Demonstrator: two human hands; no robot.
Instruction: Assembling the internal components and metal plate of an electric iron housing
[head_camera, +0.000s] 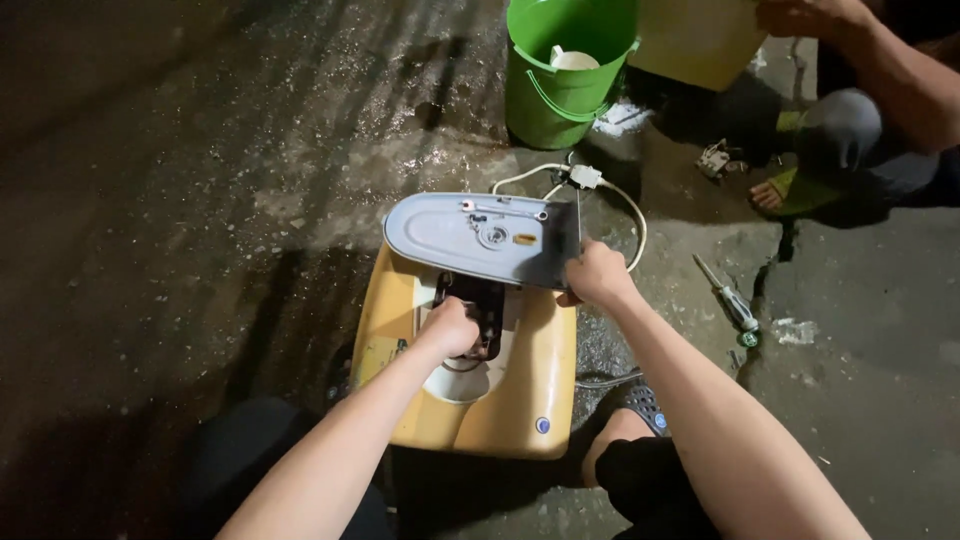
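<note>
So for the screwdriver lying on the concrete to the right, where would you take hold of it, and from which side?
Take the screwdriver by its clear, green-capped handle, the thick end lying nearer the person. It lies flat and diagonal with open concrete around it, so probably come from above with the right hand, fingers across the handle; the thin shaft offers less to hold.

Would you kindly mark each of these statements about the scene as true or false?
1. The right hand holds the edge of the grey metal plate. True.
2. The left hand grips the screwdriver. False: the screwdriver lies on the ground, and the left hand is at the dark opening in the yellow housing.
3. The bucket is red. False: it is green.
4. A white cable lies behind the plate. True.
5. Another person's foot shows at upper right. True.
</note>
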